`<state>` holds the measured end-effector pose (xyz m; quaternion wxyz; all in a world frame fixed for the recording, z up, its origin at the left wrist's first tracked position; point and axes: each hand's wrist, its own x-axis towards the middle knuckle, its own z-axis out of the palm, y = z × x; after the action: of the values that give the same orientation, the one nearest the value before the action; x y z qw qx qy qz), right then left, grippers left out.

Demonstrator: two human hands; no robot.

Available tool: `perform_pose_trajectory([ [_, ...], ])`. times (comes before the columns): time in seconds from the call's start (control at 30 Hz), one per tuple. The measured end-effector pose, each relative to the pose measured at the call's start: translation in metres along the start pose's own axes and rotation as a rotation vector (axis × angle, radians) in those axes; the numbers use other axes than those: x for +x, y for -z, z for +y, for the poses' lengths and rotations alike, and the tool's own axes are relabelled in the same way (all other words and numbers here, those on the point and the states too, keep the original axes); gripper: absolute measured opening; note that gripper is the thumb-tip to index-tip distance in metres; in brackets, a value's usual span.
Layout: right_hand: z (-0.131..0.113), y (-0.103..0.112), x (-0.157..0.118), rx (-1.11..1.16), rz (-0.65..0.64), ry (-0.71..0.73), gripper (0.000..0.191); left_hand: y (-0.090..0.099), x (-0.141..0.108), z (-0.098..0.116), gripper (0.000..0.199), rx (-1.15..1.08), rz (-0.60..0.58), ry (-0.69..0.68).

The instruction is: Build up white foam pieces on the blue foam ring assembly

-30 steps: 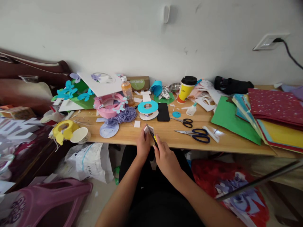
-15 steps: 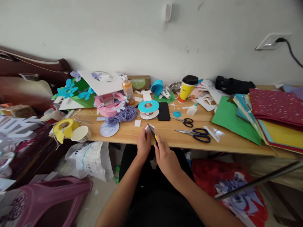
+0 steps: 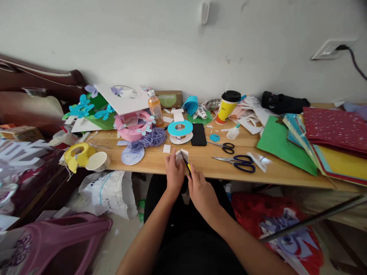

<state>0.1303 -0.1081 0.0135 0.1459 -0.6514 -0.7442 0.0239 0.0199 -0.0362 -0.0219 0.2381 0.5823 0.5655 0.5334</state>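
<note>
My left hand (image 3: 174, 173) is at the table's front edge, its fingers on a small white piece (image 3: 185, 154). A craft knife (image 3: 187, 166) with a black and yellow body is gripped in my right hand (image 3: 200, 189), its tip over the white piece. Just beyond my hands lie a small white square (image 3: 166, 148), a blue ring (image 3: 180, 129) over a white ring, and a black phone (image 3: 198, 135). My left fingertips partly cover the white piece.
Two pairs of scissors (image 3: 241, 163) and a glue bottle (image 3: 233, 132) lie to the right, near a yellow cup (image 3: 227, 107). Purple yarn (image 3: 150, 139), a pink paper ring (image 3: 133, 131) and a drink bottle (image 3: 155, 109) stand left. Coloured sheets (image 3: 286, 143) cover the right end.
The fingers of my left hand have lifted and straightened somewhat, and more of the white piece shows. My right hand with the knife has hardly moved.
</note>
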Motion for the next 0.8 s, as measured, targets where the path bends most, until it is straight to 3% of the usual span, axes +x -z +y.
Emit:
perform_pose_trajectory([
  [0.27,0.000,-0.005,-0.004,-0.030,0.023,0.017,0.047,0.001,0.001,-0.008,0.016,-0.069,0.029,0.029],
  [0.43,0.001,-0.004,-0.006,-0.073,0.017,0.020,0.047,0.005,0.003,-0.007,0.020,-0.025,0.012,0.002],
  [0.57,0.001,-0.001,-0.006,-0.073,-0.002,0.028,0.047,0.015,0.009,0.001,0.047,0.088,-0.088,-0.179],
  [0.67,0.002,0.001,-0.006,-0.064,-0.013,0.028,0.047,0.026,0.016,0.005,0.045,0.202,-0.166,-0.322],
  [0.8,0.002,0.005,-0.006,-0.053,-0.026,0.017,0.047,0.034,0.024,0.004,0.042,0.298,-0.243,-0.376],
])
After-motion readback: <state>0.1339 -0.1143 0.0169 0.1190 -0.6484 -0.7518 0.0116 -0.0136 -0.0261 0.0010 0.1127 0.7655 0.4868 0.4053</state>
